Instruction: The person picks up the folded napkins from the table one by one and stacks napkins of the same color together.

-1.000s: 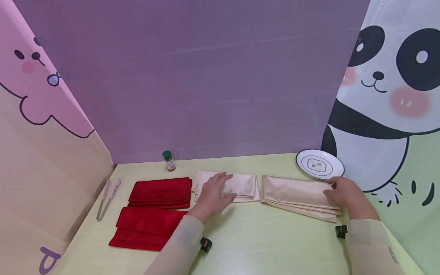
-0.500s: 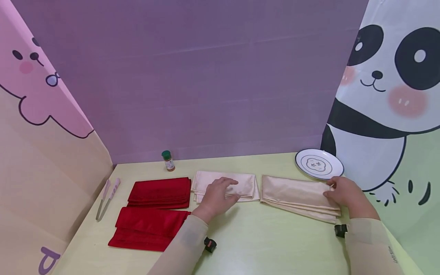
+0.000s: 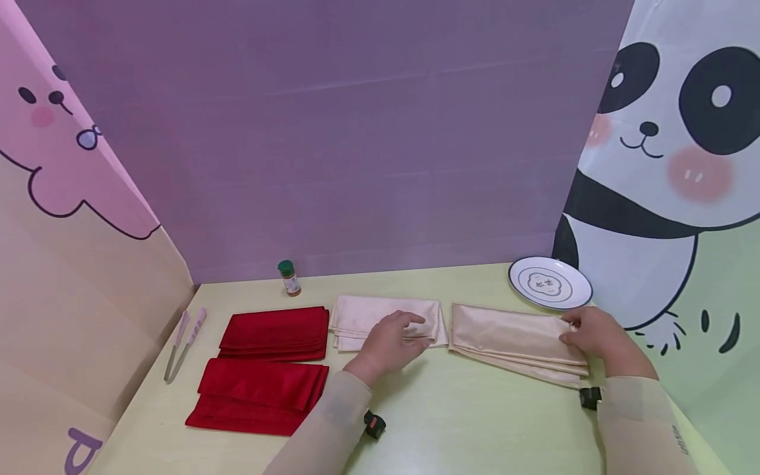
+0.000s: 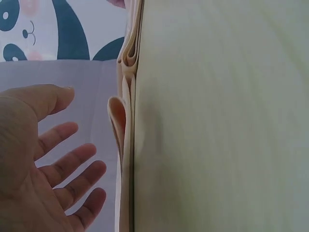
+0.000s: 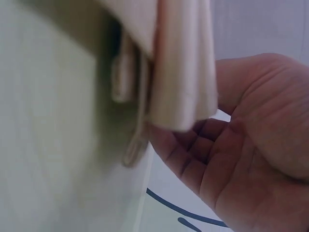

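A champagne-coloured folded cloth (image 3: 510, 335) lies at the right of the table. My right hand (image 3: 596, 335) pinches its right end; in the right wrist view, the thumb and curled fingers of the right hand (image 5: 241, 145) sit on either side of the layers. Left of it is a pale cream-white folded cloth (image 3: 362, 310). Over that cloth's front part hovers my left hand (image 3: 392, 346), partly hiding it. In the left wrist view the left hand (image 4: 29, 174) has relaxed, spread fingers and holds nothing, apart from the folded cloth edges (image 4: 126, 140).
Two red folded cloths lie at left, one behind (image 3: 276, 332) and one in front (image 3: 261, 392). Tongs (image 3: 184, 343) lie by the left wall. A green-capped jar (image 3: 289, 278) stands at the back, and a white plate (image 3: 522, 280) leans or lies at back right.
My left hand has shifted right and slightly toward the front over the cream-white cloth. My right hand stays at the champagne cloth's end, with almost no movement.
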Demonstrator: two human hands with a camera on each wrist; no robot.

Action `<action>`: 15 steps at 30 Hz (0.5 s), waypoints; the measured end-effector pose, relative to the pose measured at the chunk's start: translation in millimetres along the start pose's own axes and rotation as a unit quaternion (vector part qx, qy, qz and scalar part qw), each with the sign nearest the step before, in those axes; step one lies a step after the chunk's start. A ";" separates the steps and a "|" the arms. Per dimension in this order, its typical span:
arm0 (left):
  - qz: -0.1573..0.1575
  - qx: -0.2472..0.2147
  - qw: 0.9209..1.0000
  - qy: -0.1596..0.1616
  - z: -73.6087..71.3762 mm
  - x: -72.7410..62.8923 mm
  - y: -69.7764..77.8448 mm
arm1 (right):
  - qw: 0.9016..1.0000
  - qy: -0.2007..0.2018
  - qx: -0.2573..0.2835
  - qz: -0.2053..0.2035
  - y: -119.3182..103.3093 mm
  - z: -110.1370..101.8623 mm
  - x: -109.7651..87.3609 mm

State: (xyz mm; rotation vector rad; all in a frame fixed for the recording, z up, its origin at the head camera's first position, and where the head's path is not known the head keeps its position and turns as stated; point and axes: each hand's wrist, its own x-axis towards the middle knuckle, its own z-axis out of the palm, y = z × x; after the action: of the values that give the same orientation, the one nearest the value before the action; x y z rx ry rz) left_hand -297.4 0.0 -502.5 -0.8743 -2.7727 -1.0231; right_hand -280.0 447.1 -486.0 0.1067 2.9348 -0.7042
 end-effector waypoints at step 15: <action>-0.008 -0.021 0.999 -0.035 20.0 13.2 15.2 | 0.998 -0.041 0.036 -0.045 7.4 -0.4 -5.6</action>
State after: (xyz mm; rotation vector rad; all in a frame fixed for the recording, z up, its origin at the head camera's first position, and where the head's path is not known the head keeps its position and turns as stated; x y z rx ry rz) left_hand -297.7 28.2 -506.0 -0.9121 -2.8304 -1.0777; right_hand -273.7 453.6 -488.2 -0.0467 2.8525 -0.8072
